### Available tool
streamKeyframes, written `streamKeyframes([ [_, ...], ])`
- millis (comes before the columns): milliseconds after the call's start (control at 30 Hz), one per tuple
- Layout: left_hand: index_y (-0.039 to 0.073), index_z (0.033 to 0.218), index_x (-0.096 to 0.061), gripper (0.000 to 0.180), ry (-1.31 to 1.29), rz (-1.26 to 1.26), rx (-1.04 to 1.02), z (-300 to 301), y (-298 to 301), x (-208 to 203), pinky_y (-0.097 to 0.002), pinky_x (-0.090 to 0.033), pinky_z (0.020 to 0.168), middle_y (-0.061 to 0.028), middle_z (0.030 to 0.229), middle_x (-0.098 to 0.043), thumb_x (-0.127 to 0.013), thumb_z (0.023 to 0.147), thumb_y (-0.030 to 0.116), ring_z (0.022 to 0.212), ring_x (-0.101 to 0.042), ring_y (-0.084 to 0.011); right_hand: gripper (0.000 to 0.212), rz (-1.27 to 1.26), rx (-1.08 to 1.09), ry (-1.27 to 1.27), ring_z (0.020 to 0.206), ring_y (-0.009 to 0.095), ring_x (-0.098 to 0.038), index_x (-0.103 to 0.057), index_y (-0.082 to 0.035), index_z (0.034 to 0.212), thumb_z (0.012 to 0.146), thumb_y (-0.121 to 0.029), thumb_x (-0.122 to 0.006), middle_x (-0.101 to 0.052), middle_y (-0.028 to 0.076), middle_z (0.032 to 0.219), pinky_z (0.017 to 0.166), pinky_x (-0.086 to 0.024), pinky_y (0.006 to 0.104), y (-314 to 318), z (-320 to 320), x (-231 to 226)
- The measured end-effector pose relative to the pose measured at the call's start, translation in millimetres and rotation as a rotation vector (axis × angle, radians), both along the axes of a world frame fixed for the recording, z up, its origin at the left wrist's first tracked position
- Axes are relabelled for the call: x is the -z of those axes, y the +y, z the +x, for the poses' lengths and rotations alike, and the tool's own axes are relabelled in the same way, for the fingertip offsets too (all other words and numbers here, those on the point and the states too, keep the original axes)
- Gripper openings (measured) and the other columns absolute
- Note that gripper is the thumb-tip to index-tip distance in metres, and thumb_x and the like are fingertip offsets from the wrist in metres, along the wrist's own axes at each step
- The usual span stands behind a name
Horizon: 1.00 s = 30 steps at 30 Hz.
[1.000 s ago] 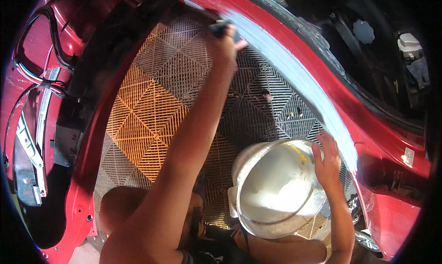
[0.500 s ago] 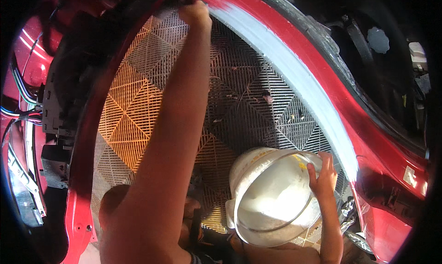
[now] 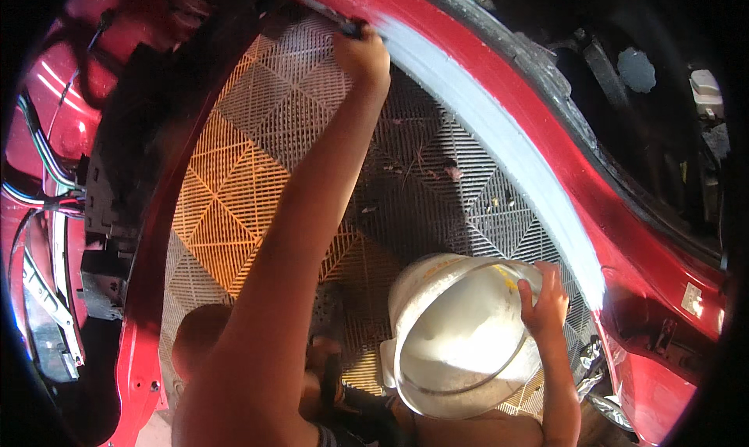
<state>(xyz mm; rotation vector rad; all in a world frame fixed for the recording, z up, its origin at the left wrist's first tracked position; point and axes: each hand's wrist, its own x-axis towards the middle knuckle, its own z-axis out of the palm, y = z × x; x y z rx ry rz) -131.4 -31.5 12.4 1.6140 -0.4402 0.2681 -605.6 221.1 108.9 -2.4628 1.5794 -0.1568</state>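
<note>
Nearest us, at 5 o'clock: white bucket (image 3: 407, 295), tipped, mouth turned our way, yellow marks inside by the rim. Our thigh (image 3: 480, 431) lies just below it. Our right hand (image 3: 544, 300) is at the 2 o'clock side of its rim, thumb well apart from the fingers; we can't tell if it actually grips. Down between 4 and 5, outside the frame, we've got part of a wheel (image 3: 611, 410).

Further in, slatted floor: orange tile (image 3: 222, 186) at 9 o'clock, dark tiles (image 3: 406, 213) mid-view, bits of debris on them. Coloured wires (image 3: 58, 202) at 9, by the left rim of our view, white bracket (image 3: 48, 295) a bit under them.

Red frame (image 3: 538, 127) arcs from 12 round to 4, matte grey strip (image 3: 499, 127) along its inner edge.

Far end, 12 o'clock: our left hand (image 3: 363, 58) at full reach, fingers closed round a small dark block (image 3: 353, 29), right beside the strip's top end. Block's mostly hidden by the fingers; contact with the strip we can't confirm.
</note>
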Motion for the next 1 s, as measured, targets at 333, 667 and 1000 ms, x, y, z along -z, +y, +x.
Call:
streamKeyframes([
  [333,-0.009,0.100,-0.068,0.033,0.141,-0.030,0.134,-27,11,5,-0.0515,-0.055,0.085,-0.0285,0.096,-0.074,-0.074,0.085,0.020,0.095,-0.072,-0.0443,0.048,-0.010,0.024,0.072,0.099,0.041,-0.068,-0.054,-0.004,0.128,0.093,-0.033,-0.072,-0.062,0.017,0.122,0.080,-0.057,0.0505,4,-7,0],
  [667,-0.008,0.108,-0.069,0.024,0.502,-0.139,0.263,-32,10,-52,-0.0456,-0.056,0.087,-0.0235,0.112,-0.074,-0.070,0.089,0.008,0.102,-0.074,-0.0338,0.046,-0.034,0.046,0.043,0.098,0.040,-0.069,-0.055,-0.003,0.126,0.092,-0.030,-0.073,-0.064,0.017,0.119,0.081,-0.058,0.0485,4,-9,-3],
  [1000,-0.001,0.112,-0.065,0.040,0.087,0.275,0.057,8,-23,-44,-0.0580,-0.049,0.092,-0.0285,0.118,-0.063,-0.073,0.084,0.026,0.105,-0.064,-0.0464,0.047,-0.042,0.001,-0.009,0.096,0.040,-0.070,-0.055,-0.003,0.125,0.090,-0.027,-0.076,-0.064,0.017,0.116,0.079,-0.059,0.0483,4,-1,2],
])
